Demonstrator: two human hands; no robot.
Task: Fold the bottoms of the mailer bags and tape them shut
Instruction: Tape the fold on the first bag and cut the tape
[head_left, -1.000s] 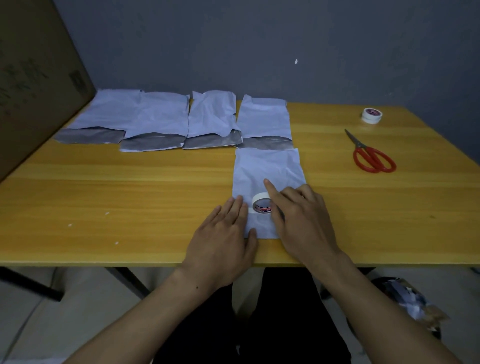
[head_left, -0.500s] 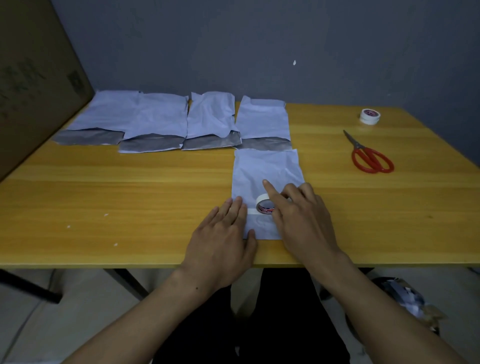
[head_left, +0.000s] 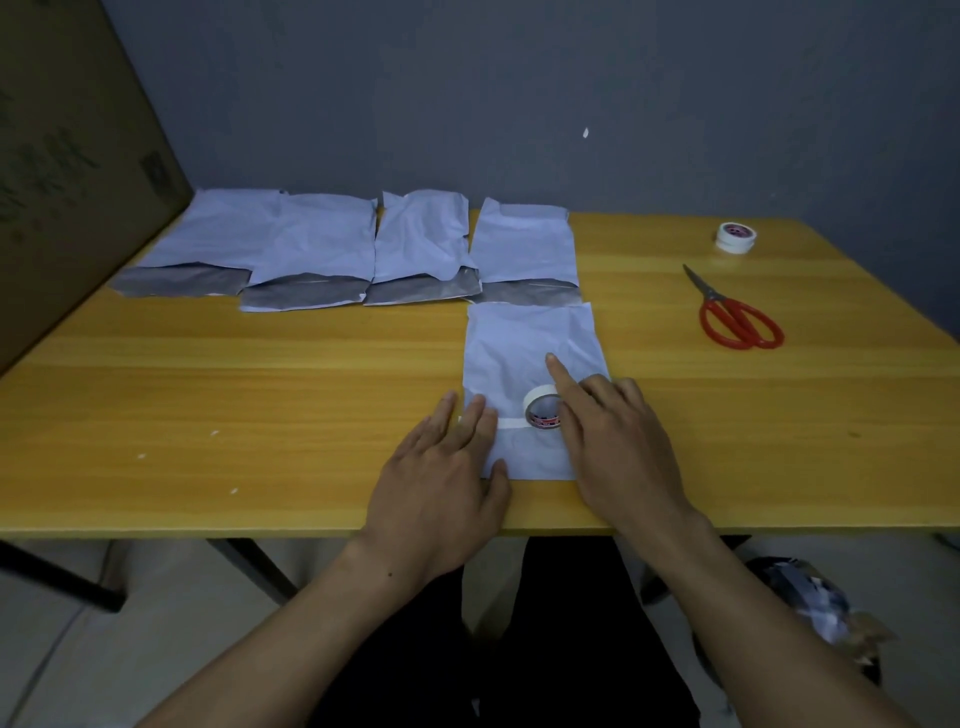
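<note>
As left grip (head_left: 441, 478) lies flat on the creased pale mailer (head_left: 519, 353), right grip (head_left: 613, 447) clasps the tape roll (head_left: 540, 408).

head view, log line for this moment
stage: taping | left hand: flat on mailer bag | right hand: holds tape roll | back row: four bags unfolded

Left hand (head_left: 441, 483) flat on mailer bag (head_left: 530, 343) edge; right hand (head_left: 618, 447) apparently holds tape roll (head_left: 537, 402), index finger straight
</note>
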